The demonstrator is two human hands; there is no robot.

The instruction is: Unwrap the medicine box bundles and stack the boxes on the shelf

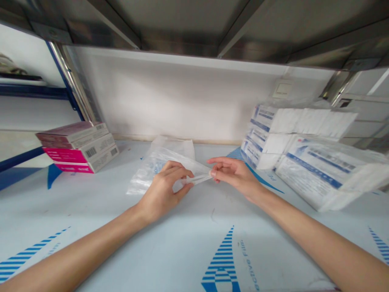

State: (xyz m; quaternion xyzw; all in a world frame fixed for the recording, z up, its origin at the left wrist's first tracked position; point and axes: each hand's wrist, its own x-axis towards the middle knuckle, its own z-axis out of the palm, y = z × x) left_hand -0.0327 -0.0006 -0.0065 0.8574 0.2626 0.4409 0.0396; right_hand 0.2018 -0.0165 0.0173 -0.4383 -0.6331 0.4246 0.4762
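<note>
A thin clear plastic bag (pixel 146 170) lies crumpled on the film-covered shelf, one end drawn out towards the right. My left hand (pixel 167 184) pinches the bag between thumb and fingers near its middle. At the drawn-out end, my right hand (pixel 232 174) grips the gathered plastic between thumb and forefinger, its other fingers loosely curled. Between the two hands the plastic is pulled into a narrow twist. Faint blue print shows through the bag beside my left hand. What lies inside or under it I cannot make out.
Pink and white cartons (pixel 79 150) are stacked at the left. Plastic-wrapped bundles of white packs with blue labels (pixel 322 166) stand at the right. A metal shelf (pixel 182 28) hangs low overhead, with a white wall (pixel 170 93) behind. Metal posts rise at both sides.
</note>
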